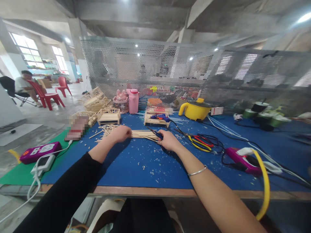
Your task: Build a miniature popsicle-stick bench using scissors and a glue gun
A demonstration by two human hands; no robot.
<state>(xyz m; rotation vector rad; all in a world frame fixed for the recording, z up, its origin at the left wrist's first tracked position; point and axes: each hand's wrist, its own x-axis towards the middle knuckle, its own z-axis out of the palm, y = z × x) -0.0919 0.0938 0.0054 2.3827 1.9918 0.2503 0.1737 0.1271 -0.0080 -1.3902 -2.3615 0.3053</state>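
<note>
the left arm (pixel 80 174) wears a long black sleeve, pushed up a bit so the wrist is bare. the right arm (pixel 213 191) has no sleeve at all. a thin, shiny silver bangle (pixel 197 171) goes round it. both hands wear no gloves and no rings.

Blue-matted table (pixel 136 168); wooden sticks (pixel 143 134) (loose), yellow pot (pixel 195 110), cables (pixel 201 141).
</note>
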